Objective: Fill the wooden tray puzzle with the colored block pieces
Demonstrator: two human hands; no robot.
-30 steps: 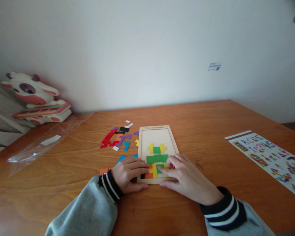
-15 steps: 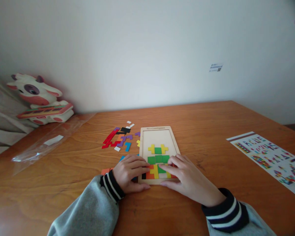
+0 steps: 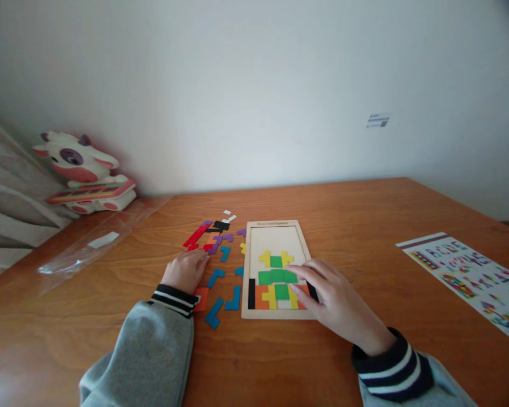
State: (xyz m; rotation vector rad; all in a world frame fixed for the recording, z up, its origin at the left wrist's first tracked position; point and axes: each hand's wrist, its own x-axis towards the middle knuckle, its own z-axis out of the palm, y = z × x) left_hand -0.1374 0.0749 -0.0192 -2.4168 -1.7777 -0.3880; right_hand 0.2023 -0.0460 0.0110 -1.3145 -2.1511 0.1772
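Note:
A wooden puzzle tray (image 3: 245, 271) lies flat, with yellow, green, orange and black pieces set in its lower half. My right hand (image 3: 328, 297) hovers over the tray's right side, thumb and fingers apart, holding nothing I can see. Its fingertips are near a row of green pieces (image 3: 277, 276). To the left of the tray, my left hand (image 3: 184, 271) reaches down among loose pieces, beside a red piece (image 3: 192, 247) and a purple piece (image 3: 212, 249). Its fingertips are mostly hidden behind the back of the hand, so its grip does not show.
Several blue pieces (image 3: 214, 313) lie between my left hand and the tray. Farther back are black pieces (image 3: 221, 225) and white ones (image 3: 227, 212). A clear plastic bag (image 3: 78, 257) and a cow toy (image 3: 89, 175) are at left, a printed pattern sheet (image 3: 462, 271) at right.
My left hand has left the tray's lower left edge and moved left to the loose pieces, uncovering blue ones. My right hand has lifted slightly from the lower pieces, its fingers spreading.

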